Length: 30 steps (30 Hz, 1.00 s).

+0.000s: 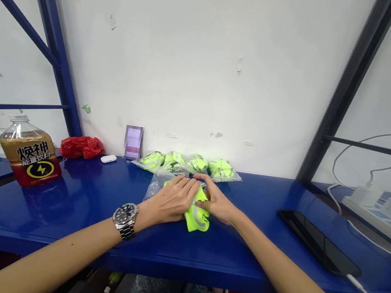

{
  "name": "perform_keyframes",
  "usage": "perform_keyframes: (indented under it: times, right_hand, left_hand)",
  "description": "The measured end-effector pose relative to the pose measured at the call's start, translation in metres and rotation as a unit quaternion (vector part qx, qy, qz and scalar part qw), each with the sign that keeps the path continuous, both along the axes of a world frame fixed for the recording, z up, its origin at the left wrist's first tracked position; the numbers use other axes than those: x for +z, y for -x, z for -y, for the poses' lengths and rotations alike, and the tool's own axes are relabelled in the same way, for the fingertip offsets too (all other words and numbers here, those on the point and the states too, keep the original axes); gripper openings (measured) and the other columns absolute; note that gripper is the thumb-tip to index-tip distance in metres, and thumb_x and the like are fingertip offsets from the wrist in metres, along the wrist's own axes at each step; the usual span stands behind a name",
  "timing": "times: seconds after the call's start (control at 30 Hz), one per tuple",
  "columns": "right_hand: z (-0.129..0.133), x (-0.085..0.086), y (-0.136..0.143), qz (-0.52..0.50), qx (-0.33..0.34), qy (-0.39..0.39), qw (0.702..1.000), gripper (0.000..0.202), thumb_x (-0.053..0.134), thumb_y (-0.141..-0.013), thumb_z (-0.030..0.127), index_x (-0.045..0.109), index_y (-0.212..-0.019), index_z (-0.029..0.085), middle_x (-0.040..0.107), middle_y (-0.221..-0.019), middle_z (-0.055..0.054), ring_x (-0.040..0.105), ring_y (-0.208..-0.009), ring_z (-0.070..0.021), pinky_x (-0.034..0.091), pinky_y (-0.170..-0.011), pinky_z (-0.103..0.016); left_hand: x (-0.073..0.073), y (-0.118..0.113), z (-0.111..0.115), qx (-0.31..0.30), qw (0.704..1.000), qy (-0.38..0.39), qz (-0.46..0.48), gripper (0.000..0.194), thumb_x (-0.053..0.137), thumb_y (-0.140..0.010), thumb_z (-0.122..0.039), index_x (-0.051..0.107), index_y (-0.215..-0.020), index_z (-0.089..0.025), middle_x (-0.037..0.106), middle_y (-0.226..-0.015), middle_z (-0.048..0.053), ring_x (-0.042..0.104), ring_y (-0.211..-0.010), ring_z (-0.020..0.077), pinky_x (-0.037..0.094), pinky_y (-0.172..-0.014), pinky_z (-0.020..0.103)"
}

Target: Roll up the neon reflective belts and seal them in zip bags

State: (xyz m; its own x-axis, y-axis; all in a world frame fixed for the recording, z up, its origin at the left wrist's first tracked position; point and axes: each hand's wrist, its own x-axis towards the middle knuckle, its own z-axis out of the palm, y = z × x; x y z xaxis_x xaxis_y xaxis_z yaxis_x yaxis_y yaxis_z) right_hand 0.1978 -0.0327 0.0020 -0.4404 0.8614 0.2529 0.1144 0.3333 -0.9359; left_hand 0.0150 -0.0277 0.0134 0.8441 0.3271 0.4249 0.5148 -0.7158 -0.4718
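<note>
A neon-yellow reflective vest (198,218) with grey stripes lies bunched up on the blue table, partly hidden under my hands. My left hand (173,197), with a metal watch on its wrist, curls over the vest and presses on it from the left. From the right, my right hand (221,203) closes its thumb and fingers on the vest's edge. A clear plastic bag (156,183) sticks out beyond my left hand; whether the vest is partly inside it is hidden. Behind, several bagged vests (175,160) sit in a row by the wall.
On the left stand a large drink bottle (33,153), a red plastic bag (82,147) and a small white case (108,158). A phone (133,142) leans on the wall. To the right are a charging phone (317,241) and a power strip (380,213) with cables.
</note>
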Motion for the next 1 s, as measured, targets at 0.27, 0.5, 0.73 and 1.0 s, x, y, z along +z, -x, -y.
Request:
perform_keyframes:
  times: [0.27, 0.5, 0.73, 1.0]
  right_hand:
    - [-0.019, -0.023, 0.011, 0.002, -0.156, -0.068, 0.985, 0.069, 0.067, -0.063, 0.019, 0.033, -0.123, 0.024, 0.049, -0.061, 0.009, 0.046, -0.052, -0.0130, 0.035, -0.054, -0.024]
    - [-0.011, -0.007, 0.004, -0.046, -0.128, -0.006, 0.991, 0.065, 0.069, -0.070, 0.034, 0.035, -0.124, 0.024, 0.052, -0.065, 0.007, 0.052, -0.056, -0.0138, 0.042, -0.055, -0.026]
    - [0.004, 0.007, -0.001, -0.038, 0.095, 0.070, 0.992, 0.120, 0.079, -0.065, 0.048, -0.008, -0.146, 0.026, 0.063, -0.081, -0.001, 0.068, -0.069, -0.0213, 0.054, -0.068, -0.037]
    - [-0.010, -0.012, 0.012, 0.049, -0.045, 0.050, 0.997, 0.100, 0.063, -0.077, 0.024, -0.009, -0.146, 0.021, 0.060, -0.057, 0.004, 0.062, -0.043, -0.0205, 0.048, -0.040, -0.027]
  left_hand:
    - [-0.007, -0.010, -0.001, -0.014, 0.999, 0.012, 0.033, 0.041, 0.046, -0.081, -0.020, 0.040, -0.120, -0.008, 0.055, -0.118, 0.024, 0.052, -0.113, 0.0354, 0.042, -0.091, 0.049]
    - [-0.005, -0.005, -0.012, -0.031, 0.992, 0.064, 0.105, 0.058, 0.059, -0.078, -0.032, 0.036, -0.126, -0.009, 0.055, -0.121, 0.022, 0.055, -0.112, 0.0343, 0.047, -0.091, 0.047]
    - [-0.003, 0.010, -0.019, -0.020, 0.980, 0.113, 0.164, 0.086, 0.074, -0.065, -0.043, 0.030, -0.132, -0.011, 0.057, -0.120, 0.022, 0.058, -0.109, 0.0350, 0.050, -0.088, 0.048]
    - [-0.010, 0.001, -0.011, -0.024, 0.988, 0.070, 0.134, 0.072, 0.065, -0.064, -0.023, 0.034, -0.127, -0.009, 0.057, -0.117, 0.020, 0.056, -0.110, 0.0345, 0.049, -0.090, 0.047]
